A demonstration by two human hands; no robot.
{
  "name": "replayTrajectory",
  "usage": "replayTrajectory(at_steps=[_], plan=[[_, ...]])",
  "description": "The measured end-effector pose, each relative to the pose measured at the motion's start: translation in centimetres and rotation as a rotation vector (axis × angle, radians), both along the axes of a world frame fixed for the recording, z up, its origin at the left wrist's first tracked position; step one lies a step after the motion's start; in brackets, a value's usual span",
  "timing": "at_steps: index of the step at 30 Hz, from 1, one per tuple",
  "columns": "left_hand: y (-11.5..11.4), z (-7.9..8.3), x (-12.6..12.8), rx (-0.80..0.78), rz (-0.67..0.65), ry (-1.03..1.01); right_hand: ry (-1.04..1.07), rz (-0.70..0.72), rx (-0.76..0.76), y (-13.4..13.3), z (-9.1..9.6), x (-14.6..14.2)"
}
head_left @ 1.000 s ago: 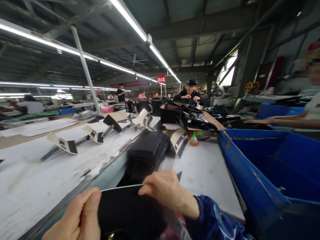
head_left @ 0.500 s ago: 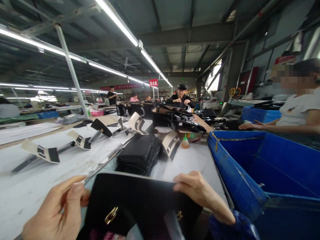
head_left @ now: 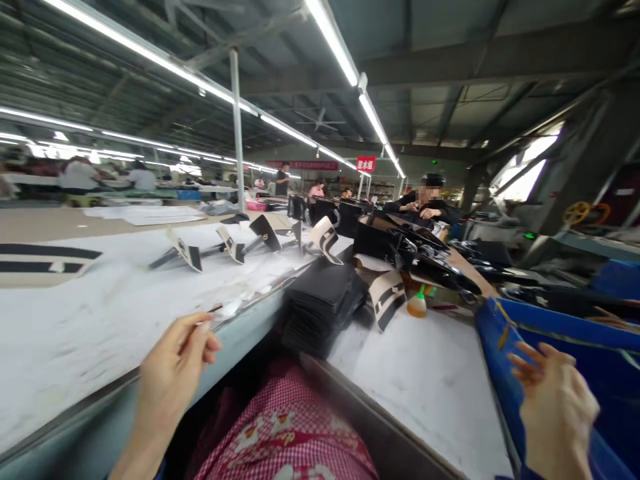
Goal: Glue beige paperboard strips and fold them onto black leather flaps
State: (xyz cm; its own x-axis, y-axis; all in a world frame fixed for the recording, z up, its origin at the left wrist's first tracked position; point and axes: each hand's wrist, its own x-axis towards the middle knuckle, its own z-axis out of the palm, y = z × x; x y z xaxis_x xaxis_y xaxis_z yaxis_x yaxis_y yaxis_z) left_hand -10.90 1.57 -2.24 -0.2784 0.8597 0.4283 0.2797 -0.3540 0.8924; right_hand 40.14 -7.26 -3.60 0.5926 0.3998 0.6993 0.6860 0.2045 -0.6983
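Note:
My left hand (head_left: 175, 363) hovers at the near edge of the white conveyor belt (head_left: 90, 327), thumb and forefinger pinched together with nothing visible between them. My right hand (head_left: 555, 407) hangs over the rim of the blue bin (head_left: 493, 333) at the right, seen from the back, fingers loosely apart and empty. Between my hands lie my red checked apron (head_left: 285, 433) and the white worktable (head_left: 425, 380). A stack of black cut pieces (head_left: 320, 300) sits at the table's far left edge. The black bag panel is out of view.
Cream-and-black patterned pieces (head_left: 187, 255) lie along the belt. An orange glue bottle (head_left: 417, 305) and one patterned piece (head_left: 387, 297) stand behind the stack. Black bags (head_left: 400, 243) are piled farther back. A seated person (head_left: 430, 203) works at the table's end; others stand far left.
The black bag panel that both hands held has left them and is gone from view. My left hand moved to the belt edge, my right hand swung to the blue bin. The view turned left.

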Motion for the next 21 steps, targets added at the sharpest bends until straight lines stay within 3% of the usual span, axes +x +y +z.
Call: replayTrajectory(at_steps=[3, 6, 9, 14, 21], plan=[[0.4, -0.5, 2.5, -0.024, -0.16, -0.058, -0.109, 0.244, -0.146, 8.4, -1.8, -5.9], [1.0, -1.6, 4.9, -0.064, -0.266, -0.066, -0.332, 0.492, -0.297, 16.1, -2.4, -12.7], [1.7, -2.8, 6.4, -0.108, -0.357, -0.072, -0.496, 0.529, -0.371, 20.7, -2.0, -16.9], [4.2, -3.3, 8.9, -0.223, -0.467, -0.155, -0.643, 0.507, -0.463, 21.9, -1.2, -17.0], [6.9, -1.0, 14.0, -0.461, -0.653, -0.341, -0.669, 0.441, -0.468, 19.7, -1.5, -17.6]])
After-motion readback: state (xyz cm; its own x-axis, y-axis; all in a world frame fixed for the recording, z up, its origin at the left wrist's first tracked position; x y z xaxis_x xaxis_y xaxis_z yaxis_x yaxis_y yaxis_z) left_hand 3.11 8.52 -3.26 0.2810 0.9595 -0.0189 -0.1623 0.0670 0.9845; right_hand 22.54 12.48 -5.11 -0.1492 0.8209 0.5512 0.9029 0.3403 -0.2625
